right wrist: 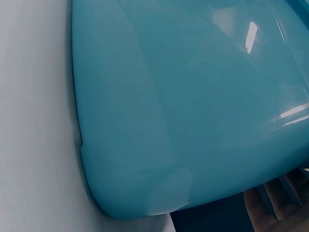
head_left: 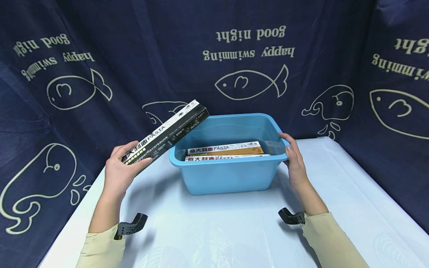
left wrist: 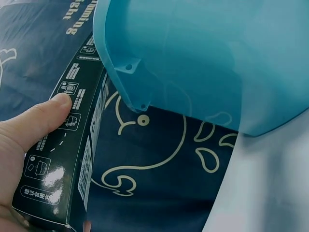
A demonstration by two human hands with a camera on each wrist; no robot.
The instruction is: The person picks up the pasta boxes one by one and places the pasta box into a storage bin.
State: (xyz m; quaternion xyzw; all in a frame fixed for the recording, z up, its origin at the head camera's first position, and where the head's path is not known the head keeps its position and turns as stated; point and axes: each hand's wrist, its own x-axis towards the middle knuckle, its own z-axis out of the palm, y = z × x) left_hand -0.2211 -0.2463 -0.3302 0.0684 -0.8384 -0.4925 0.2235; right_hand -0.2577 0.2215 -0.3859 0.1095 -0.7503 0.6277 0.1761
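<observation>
In the head view my left hand (head_left: 121, 172) grips the near end of a long black-and-white pasta box (head_left: 167, 132). The box is tilted, its far end raised over the left rim of a blue plastic bin (head_left: 228, 176). Seen from the left wrist, the thumb presses on the black printed face of the box (left wrist: 72, 116). My right hand (head_left: 295, 160) holds the bin's right rim. Inside the bin lie a pasta box with an orange-brown side (head_left: 231, 150) and, nearer, another white-topped pasta box (head_left: 228, 158); their lower parts are hidden by the wall.
The bin stands on a white-covered table (head_left: 207, 227). A dark blue curtain (head_left: 187, 56) with fish and whale drawings hangs behind and along both sides. Each wrist carries a black camera mount (head_left: 132, 225).
</observation>
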